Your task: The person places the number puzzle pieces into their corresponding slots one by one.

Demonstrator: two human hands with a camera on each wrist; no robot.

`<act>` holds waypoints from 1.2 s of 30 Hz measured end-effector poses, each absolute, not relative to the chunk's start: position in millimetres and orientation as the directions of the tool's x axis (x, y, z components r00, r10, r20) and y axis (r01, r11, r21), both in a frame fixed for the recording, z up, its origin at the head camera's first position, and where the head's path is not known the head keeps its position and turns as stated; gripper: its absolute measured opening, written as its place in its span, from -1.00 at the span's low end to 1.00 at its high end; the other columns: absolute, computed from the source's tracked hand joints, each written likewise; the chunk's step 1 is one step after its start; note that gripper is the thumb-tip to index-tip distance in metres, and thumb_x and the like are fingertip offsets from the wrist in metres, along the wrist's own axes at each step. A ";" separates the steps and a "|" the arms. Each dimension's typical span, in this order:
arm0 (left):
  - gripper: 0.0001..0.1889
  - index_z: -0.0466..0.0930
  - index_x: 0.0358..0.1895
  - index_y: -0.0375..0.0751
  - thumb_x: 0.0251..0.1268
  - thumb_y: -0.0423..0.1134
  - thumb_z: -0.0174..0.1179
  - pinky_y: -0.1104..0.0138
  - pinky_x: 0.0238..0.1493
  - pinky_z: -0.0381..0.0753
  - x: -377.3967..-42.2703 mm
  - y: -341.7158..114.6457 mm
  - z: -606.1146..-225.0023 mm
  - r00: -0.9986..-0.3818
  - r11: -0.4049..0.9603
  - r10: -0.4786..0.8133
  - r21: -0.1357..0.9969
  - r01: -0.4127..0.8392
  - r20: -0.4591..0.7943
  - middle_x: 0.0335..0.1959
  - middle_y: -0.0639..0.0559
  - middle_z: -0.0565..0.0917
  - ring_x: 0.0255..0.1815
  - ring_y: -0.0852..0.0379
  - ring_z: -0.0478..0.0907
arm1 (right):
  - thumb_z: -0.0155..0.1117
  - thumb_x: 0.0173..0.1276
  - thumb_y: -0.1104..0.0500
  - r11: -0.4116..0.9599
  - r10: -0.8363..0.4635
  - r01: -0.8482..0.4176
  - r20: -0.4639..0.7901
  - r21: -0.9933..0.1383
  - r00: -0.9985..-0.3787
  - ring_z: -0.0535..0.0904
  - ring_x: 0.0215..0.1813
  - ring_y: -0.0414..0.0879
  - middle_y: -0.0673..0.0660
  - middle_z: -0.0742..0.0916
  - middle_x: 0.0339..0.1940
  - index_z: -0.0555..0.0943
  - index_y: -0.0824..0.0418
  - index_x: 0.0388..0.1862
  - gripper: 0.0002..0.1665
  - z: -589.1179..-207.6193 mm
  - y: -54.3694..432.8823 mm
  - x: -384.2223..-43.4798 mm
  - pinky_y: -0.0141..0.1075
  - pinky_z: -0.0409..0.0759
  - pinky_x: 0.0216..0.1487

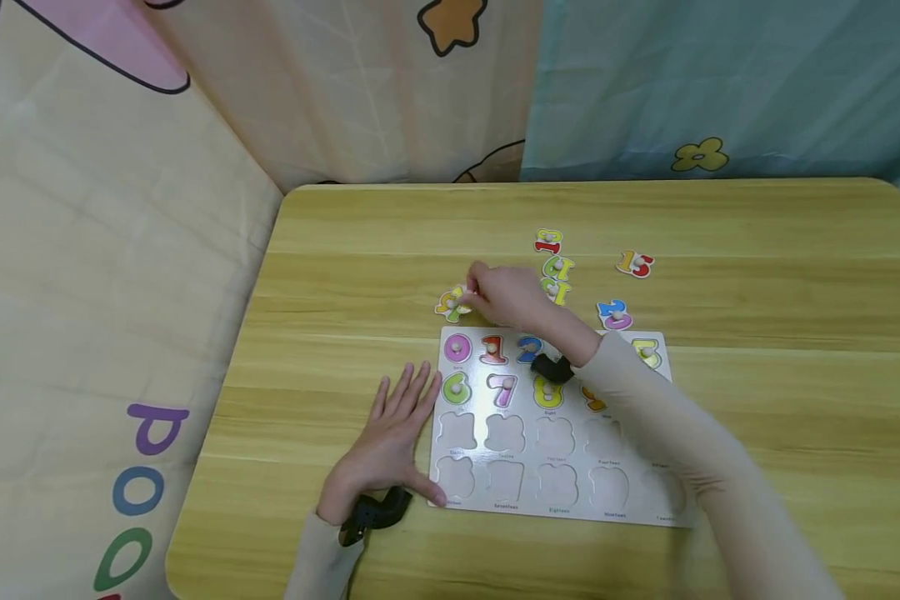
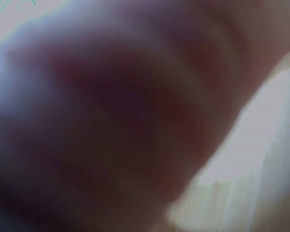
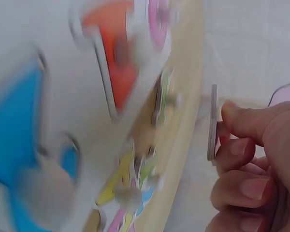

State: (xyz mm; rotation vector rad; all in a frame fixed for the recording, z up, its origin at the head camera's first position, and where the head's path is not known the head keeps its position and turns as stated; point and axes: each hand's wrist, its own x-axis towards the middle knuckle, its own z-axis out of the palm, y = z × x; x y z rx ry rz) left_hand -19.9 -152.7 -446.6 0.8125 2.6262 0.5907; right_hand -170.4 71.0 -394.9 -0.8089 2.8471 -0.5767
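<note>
The white number puzzle board lies on the table, its upper rows holding colored number pieces with knobs and its lower rows showing bare recesses. My left hand rests at the board's left edge with fingers spread and straight, the thumb on its lower left corner. Beyond the top edge, my right hand pinches a puzzle piece between thumb and curled index finger. That piece appears edge-on in the right wrist view, so its number is hidden. Beside the hand are loose colorful number pieces. The left wrist view is mostly blurred skin.
Past the board lie a 15 piece, a blue-and-purple 20 piece, a red-and-yellow piece and green-and-yellow pieces. The wooden table meets printed curtains at the back and left.
</note>
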 end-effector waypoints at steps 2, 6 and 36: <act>0.60 -0.34 0.51 -0.21 -0.68 0.46 0.45 0.00 0.36 -0.59 -20.2 -152.9 -447.7 -0.783 0.751 0.594 0.473 0.460 -0.182 0.52 -0.11 -0.41 0.47 -0.07 -0.58 | 0.23 0.36 -0.03 0.763 -0.561 -0.502 -0.032 -0.407 -0.827 0.40 -0.63 -0.14 -0.04 0.50 -0.68 0.47 0.16 -0.33 -0.71 -395.1 73.4 -153.0 -0.30 0.28 -0.62; 0.59 -0.33 0.51 -0.22 -0.66 0.48 0.42 -0.01 0.37 -0.57 -20.6 -153.5 -448.3 -0.784 0.752 0.596 0.461 0.471 -0.171 0.52 -0.13 -0.39 0.48 -0.08 -0.56 | 0.26 0.32 -0.07 0.733 -0.616 -0.515 -0.113 -0.444 -0.779 0.39 -0.64 -0.18 -0.09 0.48 -0.70 0.45 0.10 -0.39 -0.70 -398.6 74.9 -116.8 -0.31 0.27 -0.63; 0.59 -0.30 0.51 -0.24 -0.66 0.46 0.44 -0.02 0.37 -0.55 -20.5 -153.4 -448.4 -0.782 0.742 0.605 0.460 0.488 -0.148 0.53 -0.14 -0.36 0.48 -0.10 -0.53 | 0.23 0.32 -0.11 0.722 -0.678 -0.598 -0.181 -0.349 -0.713 0.36 -0.68 -0.18 -0.07 0.45 -0.74 0.48 0.16 -0.33 -0.65 -422.5 44.5 -40.7 -0.32 0.30 -0.68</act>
